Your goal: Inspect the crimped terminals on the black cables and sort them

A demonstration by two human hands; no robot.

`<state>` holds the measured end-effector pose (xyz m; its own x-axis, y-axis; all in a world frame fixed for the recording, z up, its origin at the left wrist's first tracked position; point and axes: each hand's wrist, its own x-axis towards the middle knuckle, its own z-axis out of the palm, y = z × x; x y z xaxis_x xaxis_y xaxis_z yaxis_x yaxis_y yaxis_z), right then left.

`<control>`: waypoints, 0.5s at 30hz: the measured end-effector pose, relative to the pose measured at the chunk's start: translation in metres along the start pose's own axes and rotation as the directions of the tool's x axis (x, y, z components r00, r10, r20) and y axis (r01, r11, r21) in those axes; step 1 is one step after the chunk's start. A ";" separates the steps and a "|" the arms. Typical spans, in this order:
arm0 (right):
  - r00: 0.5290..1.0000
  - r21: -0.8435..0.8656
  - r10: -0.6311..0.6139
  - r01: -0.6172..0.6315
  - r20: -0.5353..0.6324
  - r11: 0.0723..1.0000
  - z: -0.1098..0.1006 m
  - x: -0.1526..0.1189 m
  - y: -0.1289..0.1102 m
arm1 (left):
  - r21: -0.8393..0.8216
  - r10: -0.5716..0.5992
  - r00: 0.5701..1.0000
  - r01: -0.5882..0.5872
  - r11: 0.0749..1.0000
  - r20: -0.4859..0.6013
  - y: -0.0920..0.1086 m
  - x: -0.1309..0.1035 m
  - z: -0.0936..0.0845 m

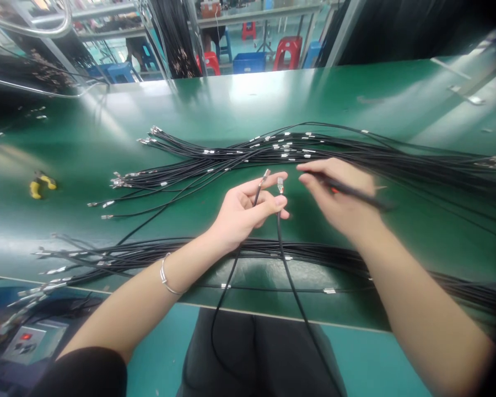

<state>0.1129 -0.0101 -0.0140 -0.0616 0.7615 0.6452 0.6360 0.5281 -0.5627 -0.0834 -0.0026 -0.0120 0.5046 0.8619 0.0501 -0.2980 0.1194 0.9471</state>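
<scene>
Near the middle, my left hand (252,209) holds a black cable (291,281) by its two ends. A metal terminal (280,184) stands up between its thumb and fingers, and a second metal-tipped end (262,179) rests between other fingers. Below the hand the cable hangs down over the table edge. My right hand (341,190), just to the right and slightly blurred, grips a slim black pen-like tool (349,193); its exact kind is unclear. Its fingertips are close to the terminal but apart from it.
Bundles of black cables with metal ends and white tags lie across the green table (215,113), one far bundle (215,157) and one near bundle (169,248). Yellow-handled pliers (42,183) lie at left. A grey box with a red switch (27,339) sits lower left.
</scene>
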 end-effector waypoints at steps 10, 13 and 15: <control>0.731 0.065 0.392 -0.510 0.558 0.858 0.014 -0.010 -0.020 | 0.124 0.121 0.984 -0.105 0.987 -0.132 0.011 0.019 -0.025; 0.402 0.239 0.136 -0.747 0.906 0.620 0.014 -0.010 -0.044 | 0.276 0.097 0.991 -0.066 0.959 -0.098 0.033 0.024 -0.040; 0.416 0.293 0.091 -0.763 0.905 0.576 0.003 -0.011 -0.049 | 0.397 0.090 0.991 -0.045 0.917 -0.095 0.054 0.019 -0.053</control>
<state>0.0801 -0.0434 0.0046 -0.6634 0.7051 -0.2503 0.1880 -0.1667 -0.9679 -0.1330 0.0463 0.0235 0.3964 0.9121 0.1048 0.0256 -0.1251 0.9918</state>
